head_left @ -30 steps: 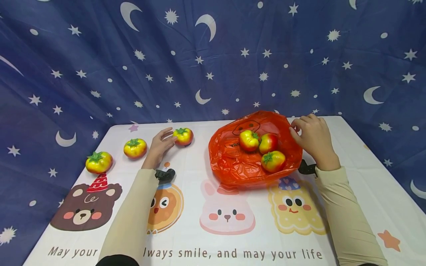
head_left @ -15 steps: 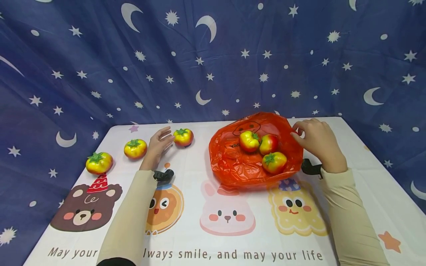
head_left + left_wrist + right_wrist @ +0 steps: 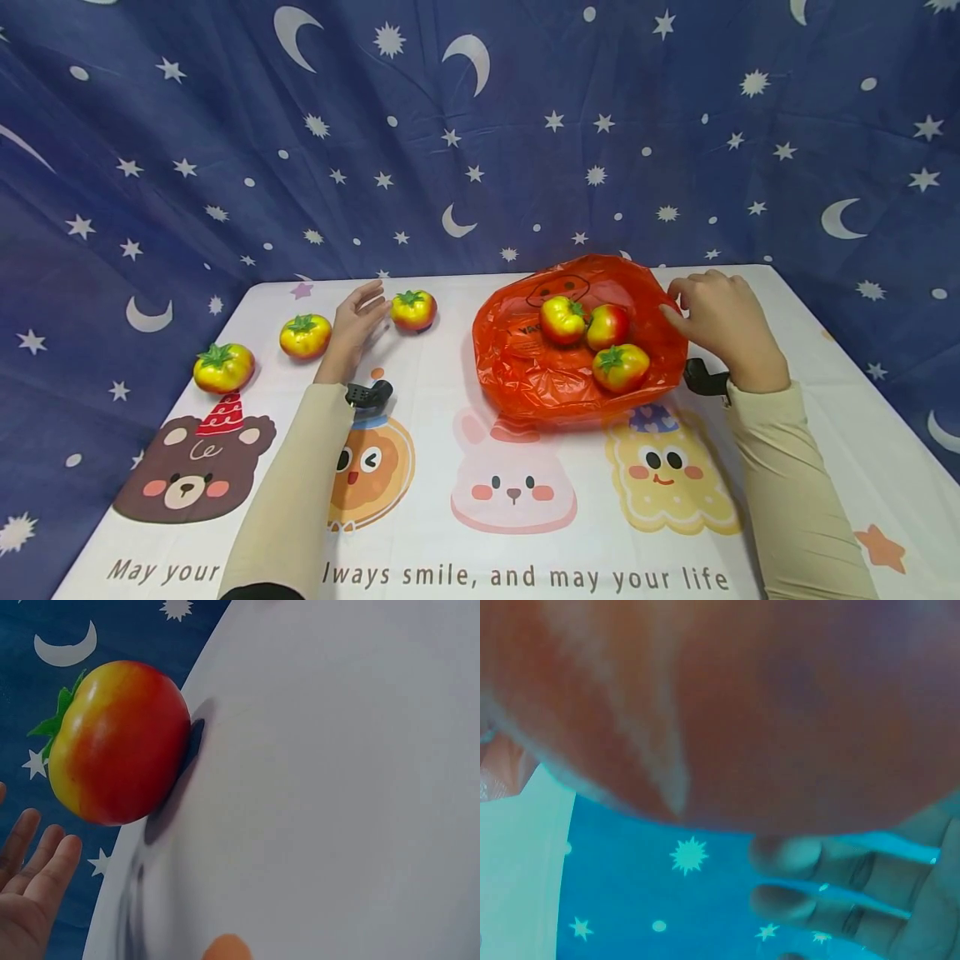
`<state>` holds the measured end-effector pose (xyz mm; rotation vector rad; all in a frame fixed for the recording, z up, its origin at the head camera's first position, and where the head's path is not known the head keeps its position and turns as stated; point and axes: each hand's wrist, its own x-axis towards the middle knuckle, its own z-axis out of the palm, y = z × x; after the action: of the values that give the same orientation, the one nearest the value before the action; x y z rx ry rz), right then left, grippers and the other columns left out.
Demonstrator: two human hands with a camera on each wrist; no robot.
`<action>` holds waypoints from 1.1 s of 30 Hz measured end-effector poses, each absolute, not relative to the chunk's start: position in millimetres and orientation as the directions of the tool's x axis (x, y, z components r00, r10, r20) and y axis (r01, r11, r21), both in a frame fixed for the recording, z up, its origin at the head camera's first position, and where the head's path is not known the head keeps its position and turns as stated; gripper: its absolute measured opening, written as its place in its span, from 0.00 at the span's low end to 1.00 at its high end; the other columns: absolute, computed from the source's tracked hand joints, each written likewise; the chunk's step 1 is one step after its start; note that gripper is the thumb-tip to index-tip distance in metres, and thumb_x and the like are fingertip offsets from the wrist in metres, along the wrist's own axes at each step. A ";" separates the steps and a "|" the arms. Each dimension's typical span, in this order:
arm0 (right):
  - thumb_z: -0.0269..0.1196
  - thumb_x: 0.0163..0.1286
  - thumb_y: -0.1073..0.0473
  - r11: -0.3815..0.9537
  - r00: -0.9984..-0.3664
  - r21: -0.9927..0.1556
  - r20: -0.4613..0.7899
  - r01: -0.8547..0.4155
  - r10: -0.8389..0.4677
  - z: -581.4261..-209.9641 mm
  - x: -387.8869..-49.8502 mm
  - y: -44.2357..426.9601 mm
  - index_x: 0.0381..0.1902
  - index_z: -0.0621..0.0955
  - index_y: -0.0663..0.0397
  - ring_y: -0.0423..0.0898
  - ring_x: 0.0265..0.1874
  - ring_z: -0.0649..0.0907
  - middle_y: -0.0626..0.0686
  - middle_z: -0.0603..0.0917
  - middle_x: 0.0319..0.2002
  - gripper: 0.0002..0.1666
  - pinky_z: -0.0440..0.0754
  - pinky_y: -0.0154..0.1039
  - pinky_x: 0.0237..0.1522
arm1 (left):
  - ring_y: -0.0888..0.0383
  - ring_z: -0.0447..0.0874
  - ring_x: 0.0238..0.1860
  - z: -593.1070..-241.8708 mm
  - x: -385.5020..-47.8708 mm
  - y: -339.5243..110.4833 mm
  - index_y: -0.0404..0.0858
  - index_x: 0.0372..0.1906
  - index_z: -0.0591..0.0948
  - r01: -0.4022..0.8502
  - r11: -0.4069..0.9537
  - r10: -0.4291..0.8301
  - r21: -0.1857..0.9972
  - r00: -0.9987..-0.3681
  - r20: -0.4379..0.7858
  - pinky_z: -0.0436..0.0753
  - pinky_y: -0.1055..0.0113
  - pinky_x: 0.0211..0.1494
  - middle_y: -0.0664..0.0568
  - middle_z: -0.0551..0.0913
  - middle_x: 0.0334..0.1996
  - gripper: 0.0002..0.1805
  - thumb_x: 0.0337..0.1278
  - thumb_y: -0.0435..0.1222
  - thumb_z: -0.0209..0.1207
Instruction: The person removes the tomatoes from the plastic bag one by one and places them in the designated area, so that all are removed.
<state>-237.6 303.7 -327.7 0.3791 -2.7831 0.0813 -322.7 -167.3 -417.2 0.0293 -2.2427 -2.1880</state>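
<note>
My left hand (image 3: 356,329) is beside a red-yellow tomato (image 3: 414,311), its fingers spread and a small gap between them. The left wrist view shows that tomato (image 3: 120,742) with the fingertips (image 3: 56,859) below it, not touching. At the right rim of an open red plastic bag (image 3: 525,383), my right hand (image 3: 727,325) pinches the edge between thumb and curled fingers. Three tomatoes lie inside the bag, one of them (image 3: 621,368) nearest its front. A large blurred shape covers much of the right wrist view, where some fingers (image 3: 870,881) show beneath it; their contact is hidden.
Two more tomatoes lie left of my left hand, one (image 3: 305,337) closer and one (image 3: 224,367) farther out. The white printed tablecloth (image 3: 420,546) ends at a blue star-patterned curtain (image 3: 510,125) behind. Black wrist devices, such as the left one (image 3: 369,395), sit by both wrists.
My right hand has shifted a little to the right and down, and the bag's right rim and its tomatoes have moved slightly right. My left hand has drawn slightly away from the tomato.
</note>
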 end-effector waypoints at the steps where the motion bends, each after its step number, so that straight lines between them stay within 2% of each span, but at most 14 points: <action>1: 0.66 0.53 0.60 0.962 -0.907 0.001 0.333 -0.274 -0.259 -327.9 -237.7 304.0 0.31 0.83 0.63 0.53 0.23 0.76 0.58 0.82 0.22 0.11 0.79 0.54 0.29 | 0.48 0.61 0.71 -416.7 -322.5 -166.8 0.35 0.69 0.61 -0.004 0.025 -0.022 1.000 -1.000 -0.003 0.64 0.58 0.72 0.39 0.60 0.70 0.30 0.62 0.30 0.54; 5: 0.65 0.52 0.60 0.949 -0.894 0.033 0.325 -0.313 -0.307 -327.1 -237.9 307.6 0.25 0.83 0.61 0.51 0.20 0.74 0.56 0.81 0.19 0.08 0.78 0.51 0.25 | 0.48 0.61 0.70 -414.0 -322.2 -164.1 0.34 0.69 0.62 0.018 0.027 -0.031 0.999 -0.999 0.019 0.64 0.58 0.72 0.38 0.61 0.69 0.30 0.62 0.30 0.55; 9: 0.64 0.55 0.57 0.946 -0.922 0.000 0.223 -0.325 -0.317 -323.7 -236.3 312.4 0.22 0.83 0.61 0.47 0.16 0.71 0.52 0.78 0.15 0.10 0.76 0.43 0.19 | 0.48 0.60 0.71 -407.3 -320.4 -161.5 0.35 0.69 0.62 0.040 0.038 -0.025 0.998 -0.999 0.041 0.63 0.58 0.73 0.39 0.61 0.70 0.31 0.62 0.31 0.56; 12: 0.63 0.56 0.58 0.950 -0.943 -0.043 0.147 -0.308 -0.299 -321.9 -236.2 314.2 0.23 0.83 0.61 0.46 0.16 0.71 0.51 0.78 0.16 0.10 0.77 0.42 0.20 | 0.47 0.59 0.71 -398.5 -316.1 -159.2 0.34 0.69 0.62 0.050 0.027 -0.015 0.998 -0.999 0.050 0.62 0.58 0.73 0.39 0.61 0.70 0.31 0.62 0.30 0.55; 14: 0.62 0.56 0.59 0.947 -0.942 -0.061 0.144 -0.315 -0.304 -322.9 -237.4 314.9 0.25 0.83 0.60 0.46 0.18 0.72 0.52 0.79 0.18 0.09 0.79 0.44 0.23 | 0.45 0.59 0.71 -392.6 -313.1 -157.1 0.32 0.68 0.62 0.057 0.013 -0.008 0.998 -0.998 0.057 0.62 0.57 0.73 0.38 0.61 0.69 0.30 0.61 0.28 0.55; 19: 0.63 0.53 0.64 0.916 -0.881 -0.050 0.299 -0.398 -0.366 -329.8 -241.1 314.9 0.23 0.83 0.60 0.47 0.19 0.73 0.54 0.81 0.21 0.04 0.80 0.46 0.27 | 0.46 0.61 0.70 -385.5 -310.6 -151.8 0.31 0.68 0.63 0.086 0.037 -0.001 0.996 -0.996 0.087 0.62 0.56 0.73 0.38 0.63 0.68 0.30 0.61 0.28 0.55; 25: 0.66 0.48 0.66 0.867 -0.712 0.044 0.551 -0.497 -0.436 -338.0 -244.4 313.8 0.21 0.83 0.61 0.52 0.23 0.75 0.57 0.82 0.22 0.02 0.77 0.49 0.30 | 0.50 0.64 0.69 -386.5 -314.5 -143.2 0.33 0.67 0.65 0.142 0.091 0.009 0.986 -0.990 0.141 0.64 0.59 0.72 0.41 0.66 0.67 0.28 0.62 0.32 0.56; 28: 0.67 0.47 0.66 0.855 -0.663 0.062 0.604 -0.514 -0.442 -340.1 -245.2 313.3 0.21 0.83 0.61 0.54 0.26 0.75 0.59 0.83 0.23 0.03 0.76 0.50 0.30 | 0.49 0.65 0.68 -382.4 -313.2 -134.6 0.32 0.65 0.66 0.175 0.080 0.020 0.981 -0.985 0.174 0.65 0.60 0.72 0.40 0.67 0.66 0.26 0.63 0.31 0.55; 33: 0.68 0.46 0.67 0.847 -0.629 0.065 0.640 -0.527 -0.441 -341.5 -246.4 312.2 0.21 0.83 0.62 0.55 0.27 0.76 0.60 0.84 0.25 0.04 0.76 0.50 0.31 | 0.47 0.67 0.66 -371.0 -308.6 -114.5 0.30 0.63 0.68 0.201 0.058 0.051 0.978 -0.979 0.198 0.66 0.60 0.71 0.39 0.69 0.63 0.23 0.64 0.31 0.53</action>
<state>-246.4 312.2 -341.5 0.7008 -2.3476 0.1674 -308.6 -114.5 -371.0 -0.2641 -2.2016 -2.0668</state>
